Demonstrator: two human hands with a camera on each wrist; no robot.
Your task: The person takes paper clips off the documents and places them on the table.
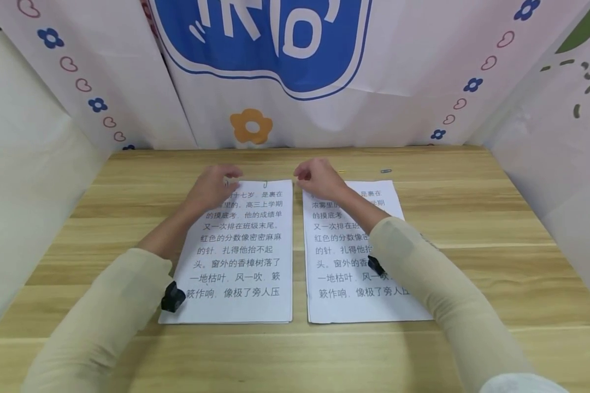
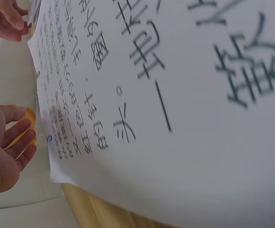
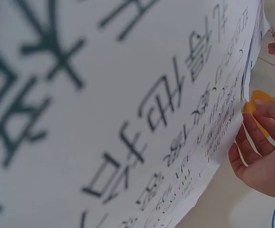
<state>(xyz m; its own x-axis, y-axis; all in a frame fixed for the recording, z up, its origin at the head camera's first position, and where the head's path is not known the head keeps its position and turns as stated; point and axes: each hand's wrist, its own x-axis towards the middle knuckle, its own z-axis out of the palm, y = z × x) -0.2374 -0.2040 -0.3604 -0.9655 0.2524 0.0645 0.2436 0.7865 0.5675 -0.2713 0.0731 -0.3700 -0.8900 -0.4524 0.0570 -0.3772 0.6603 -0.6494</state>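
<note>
Two stacks of printed paper lie side by side on the table: a left stack and a right stack. My left hand hovers at the top left corner of the left stack, fingers loosely bent and apart from the thumb. A green paper clip and a blue paper clip sit on that stack's top edge. At the right stack's top left corner is my right hand, its bent fingertips close to the paper edge. Whether those fingertips pinch anything is unclear.
Behind the right stack lie a yellow paper clip and a blue-grey paper clip. A white printed backdrop stands along the wooden table's far edge, with white panels at both sides.
</note>
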